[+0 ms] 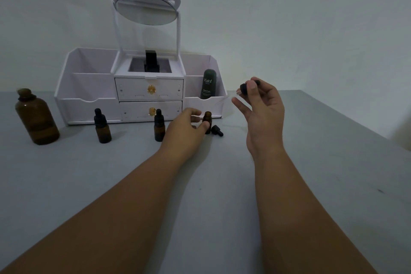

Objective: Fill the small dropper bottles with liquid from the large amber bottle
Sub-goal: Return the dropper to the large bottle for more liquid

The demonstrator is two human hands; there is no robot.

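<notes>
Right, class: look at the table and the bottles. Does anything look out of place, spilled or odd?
One thing: a black dropper cap lies on its side on the table, right of the open small bottle that the left hand steadies. The right hand holds another dropper up. No spill shows.

You have a plain grey table [311, 162] under a pale grey-white wall [289, 18]. The big bottle [36, 118] is amber-brown, as are the three small bottles [103, 132] [159, 132] [208, 118]; their dropper caps [99, 115] [158, 116] are black, like the loose cap [217, 130] and the dropper [244, 88] in your right hand [260, 113]. The organizer [89, 87] is pale lilac-white with gold drawer knobs [150, 89]. The tube [208, 83] is dark green with white lettering.
</notes>
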